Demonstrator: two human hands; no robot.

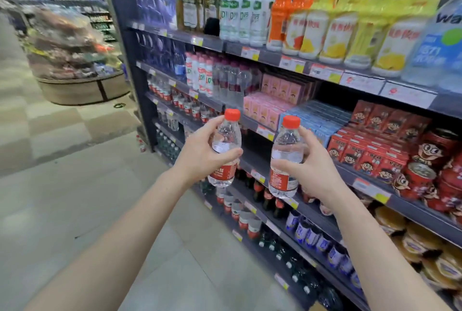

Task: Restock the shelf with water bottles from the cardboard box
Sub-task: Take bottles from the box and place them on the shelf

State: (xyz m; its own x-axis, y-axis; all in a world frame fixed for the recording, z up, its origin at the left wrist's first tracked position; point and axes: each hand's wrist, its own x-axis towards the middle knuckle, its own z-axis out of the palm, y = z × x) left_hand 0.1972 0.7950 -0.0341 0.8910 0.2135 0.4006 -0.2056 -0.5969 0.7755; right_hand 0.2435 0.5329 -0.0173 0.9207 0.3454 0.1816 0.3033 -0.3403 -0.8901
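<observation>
My left hand (200,158) is curled round one water bottle (226,135) at mid-body and my right hand (308,169) round the other bottle (286,145), both upright before the shelf (412,207). Full, they're probably weighty. The thin walls likely dent, so I'd grip at the label.

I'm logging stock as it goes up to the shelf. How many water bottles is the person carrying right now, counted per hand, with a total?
In the left hand, the left bottle, red cap and red label: 1
In the right hand, the right bottle, red cap and red label: 1
Total: 2
</observation>
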